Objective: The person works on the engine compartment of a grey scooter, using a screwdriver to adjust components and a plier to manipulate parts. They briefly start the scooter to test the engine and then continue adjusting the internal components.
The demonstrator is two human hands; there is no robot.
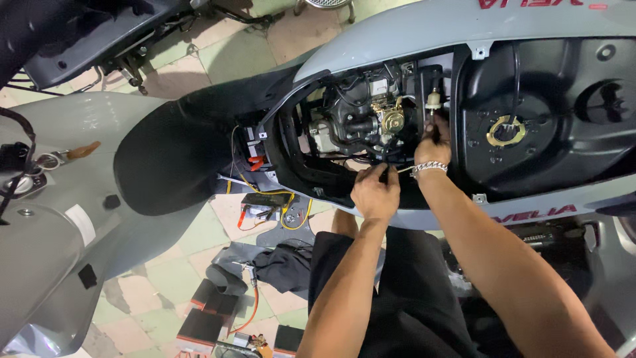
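scooter point(424, 30): grey, seat off, engine bay open | left hand point(375, 192) fingers curled on black hose point(391, 154) | right hand point(432, 142) fingers pinching dark tool point(435, 127)

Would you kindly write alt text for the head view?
Both hands reach into a grey scooter's open engine bay: the left hand grips a black edge, and the right hand holds a thin tool under a small fuel filter.
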